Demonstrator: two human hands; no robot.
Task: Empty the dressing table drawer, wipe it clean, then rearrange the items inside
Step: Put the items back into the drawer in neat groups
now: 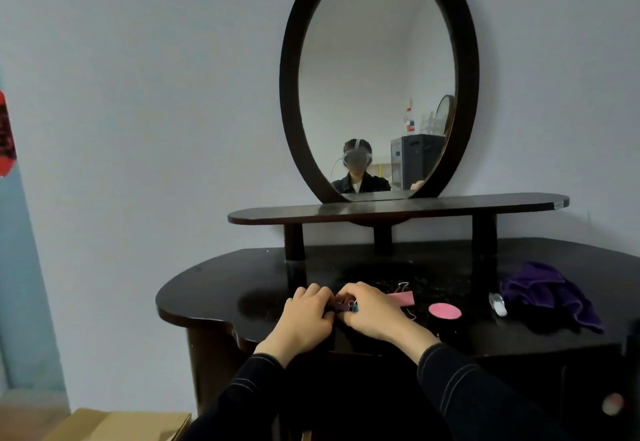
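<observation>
Hands meet at the near middle of the surface (225, 288). The left hand (304, 316) and the right hand (374, 309) both have their fingers curled in on a small bunch of clips (348, 307), purple and blue, pinched between them. How many clips each hand holds I cannot tell. The bunch lies right between the two hands, so either could carry it off.

Everything else lies to the right. A larger pink clip (401, 297) sits just beyond the right hand, its long side running left to right. Next comes a round pink pad (445, 310), then a small pale bottle (497, 303), and farthest right a crumpled purple cloth (547, 288). The right hand is nearer to all of these, and the cloth for wiping is well apart from the left.

The drawer itself does not show. It is probably below the near edge, under the wrists, where the picture is too dark to read.
</observation>
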